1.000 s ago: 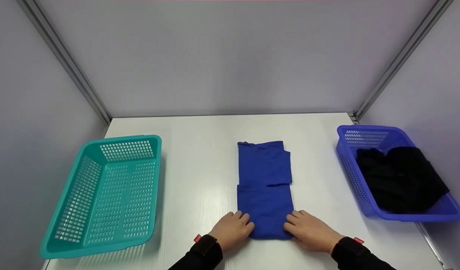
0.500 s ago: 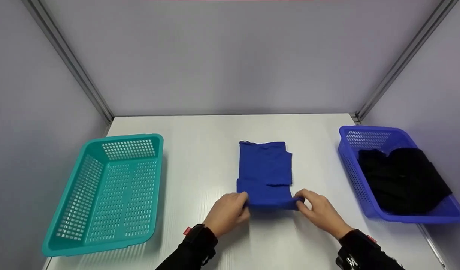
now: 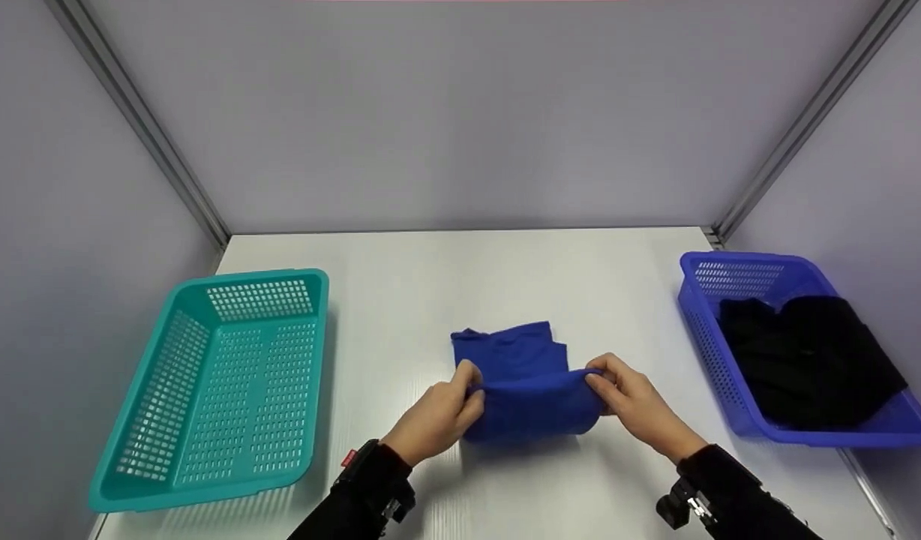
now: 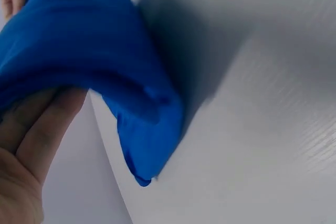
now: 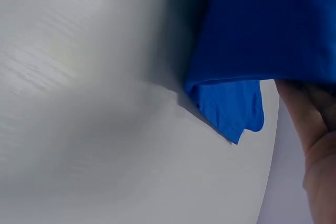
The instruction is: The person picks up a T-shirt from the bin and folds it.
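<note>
Near centre: left hand (image 3: pixel 434 416) and right hand (image 3: pixel 634 405), dark sleeves, fingers curled, each pinching one side of blue garment (image 3: pixel 524 386); near fold lifted clear of white table (image 3: pixel 400 300), far part lying flat at table middle. Wrist views: cloth draped over fingers (image 4: pixel 37 129), shadow cast on table below. Left: teal basket (image 3: pixel 130 442), perforated walls. Right: blue basket (image 3: pixel 730 264) holding black clothing (image 3: pixel 805 360). Far: plain grey wall panels (image 3: pixel 460 112) on three sides, metal corner posts (image 3: pixel 142 127) rising from table's far corners.
</note>
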A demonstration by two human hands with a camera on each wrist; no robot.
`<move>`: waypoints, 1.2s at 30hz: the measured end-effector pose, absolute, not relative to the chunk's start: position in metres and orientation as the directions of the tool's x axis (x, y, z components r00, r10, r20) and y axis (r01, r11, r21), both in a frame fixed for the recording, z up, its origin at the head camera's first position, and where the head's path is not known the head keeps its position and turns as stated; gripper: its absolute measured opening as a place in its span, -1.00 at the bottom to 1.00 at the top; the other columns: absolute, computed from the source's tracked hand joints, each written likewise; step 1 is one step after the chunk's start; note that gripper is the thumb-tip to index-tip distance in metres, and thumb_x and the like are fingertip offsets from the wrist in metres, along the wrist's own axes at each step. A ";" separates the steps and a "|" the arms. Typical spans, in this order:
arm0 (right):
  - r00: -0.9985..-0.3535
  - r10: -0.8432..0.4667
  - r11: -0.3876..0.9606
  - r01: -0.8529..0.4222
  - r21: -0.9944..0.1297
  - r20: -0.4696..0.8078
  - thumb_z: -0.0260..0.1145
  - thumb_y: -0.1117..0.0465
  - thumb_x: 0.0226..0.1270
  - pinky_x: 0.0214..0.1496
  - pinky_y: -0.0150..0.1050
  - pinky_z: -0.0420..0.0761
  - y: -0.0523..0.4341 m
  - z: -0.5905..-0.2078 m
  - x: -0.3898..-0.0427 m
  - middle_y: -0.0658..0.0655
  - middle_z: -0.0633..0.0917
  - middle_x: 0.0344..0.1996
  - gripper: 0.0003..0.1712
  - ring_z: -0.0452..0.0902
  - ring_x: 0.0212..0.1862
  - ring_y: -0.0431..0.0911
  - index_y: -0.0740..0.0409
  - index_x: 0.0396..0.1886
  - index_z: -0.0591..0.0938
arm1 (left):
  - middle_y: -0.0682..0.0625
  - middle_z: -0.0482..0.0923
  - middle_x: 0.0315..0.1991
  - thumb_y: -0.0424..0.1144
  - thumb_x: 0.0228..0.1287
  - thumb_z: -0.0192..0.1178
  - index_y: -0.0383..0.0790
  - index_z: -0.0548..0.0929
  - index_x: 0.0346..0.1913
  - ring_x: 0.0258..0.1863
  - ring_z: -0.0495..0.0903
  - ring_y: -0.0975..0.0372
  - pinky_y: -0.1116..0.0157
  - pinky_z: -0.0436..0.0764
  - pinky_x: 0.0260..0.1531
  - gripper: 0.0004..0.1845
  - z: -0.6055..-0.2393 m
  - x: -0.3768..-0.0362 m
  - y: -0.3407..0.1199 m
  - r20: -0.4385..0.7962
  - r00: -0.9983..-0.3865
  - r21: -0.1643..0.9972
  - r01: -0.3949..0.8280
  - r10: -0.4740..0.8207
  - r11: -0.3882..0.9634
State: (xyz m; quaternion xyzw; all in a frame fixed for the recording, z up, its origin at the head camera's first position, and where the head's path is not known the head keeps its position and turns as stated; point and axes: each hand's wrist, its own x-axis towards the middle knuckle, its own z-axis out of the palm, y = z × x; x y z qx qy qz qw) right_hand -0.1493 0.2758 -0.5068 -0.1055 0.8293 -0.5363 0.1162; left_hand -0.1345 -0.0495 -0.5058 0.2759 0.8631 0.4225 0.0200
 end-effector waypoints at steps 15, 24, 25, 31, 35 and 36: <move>-0.984 -0.178 0.544 -0.077 -0.835 -0.025 0.26 0.22 0.53 -0.25 -0.25 0.65 0.247 -0.512 -0.181 0.07 0.70 -0.41 -0.86 0.62 -0.36 -0.12 0.18 -0.05 0.63 | -0.01 0.68 -0.34 -0.30 0.52 0.11 -0.19 0.55 -0.08 -0.63 0.54 0.33 0.33 0.64 -0.55 -0.94 -0.517 -0.159 -0.057 0.067 -0.976 0.882 0.156 0.208 0.446; -0.992 -0.129 0.664 -0.097 -0.742 0.014 0.32 0.25 0.47 -0.55 -0.35 0.44 0.233 -0.519 -0.207 0.17 0.63 -0.58 -0.86 0.54 -0.62 -0.05 0.21 -0.10 0.69 | 0.01 0.56 -0.27 -0.29 0.43 0.25 -0.18 0.66 -0.17 -0.29 0.52 0.17 0.18 0.56 -0.31 -0.96 -0.528 -0.177 -0.050 0.185 -0.981 0.703 0.174 0.059 0.690; -0.992 -0.122 0.652 -0.067 -0.755 -0.017 0.30 0.25 0.49 -0.60 -0.35 0.44 0.232 -0.521 -0.208 0.20 0.64 -0.60 -0.85 0.56 -0.65 0.00 0.23 -0.07 0.69 | 0.00 0.52 -0.28 -0.28 0.43 0.26 -0.18 0.67 -0.18 -0.28 0.50 0.15 0.16 0.56 -0.32 -0.96 -0.530 -0.178 -0.049 0.193 -0.980 0.678 0.170 0.051 0.715; -0.992 -0.079 0.628 0.027 -0.778 -0.098 0.26 0.27 0.51 -0.60 -0.29 0.55 0.226 -0.529 -0.217 0.26 0.68 -0.58 -0.83 0.63 -0.62 0.03 0.28 -0.05 0.67 | -0.03 0.62 -0.30 -0.28 0.39 0.30 -0.17 0.67 -0.20 -0.31 0.61 0.11 0.10 0.60 -0.33 -0.96 -0.536 -0.186 -0.044 0.165 -0.986 0.640 0.107 -0.001 0.761; -0.993 -0.078 0.611 0.027 -0.791 -0.094 0.22 0.30 0.53 -0.42 -0.15 0.72 0.225 -0.535 -0.218 0.29 0.72 -0.49 -0.79 0.72 -0.46 0.11 0.33 0.02 0.65 | -0.09 0.71 -0.23 -0.33 0.41 0.26 -0.22 0.66 -0.15 -0.25 0.70 0.05 0.03 0.64 -0.27 -0.96 -0.539 -0.191 -0.044 0.119 -0.993 0.675 0.069 -0.016 0.734; -0.993 -0.080 0.617 0.017 -0.787 -0.085 0.21 0.31 0.53 -0.37 -0.15 0.73 0.225 -0.536 -0.218 0.29 0.73 -0.45 -0.77 0.73 -0.42 0.12 0.33 0.04 0.64 | -0.10 0.71 -0.22 -0.34 0.42 0.25 -0.22 0.66 -0.12 -0.24 0.71 0.04 0.03 0.65 -0.28 -0.94 -0.540 -0.191 -0.045 0.108 -0.994 0.677 0.059 -0.020 0.734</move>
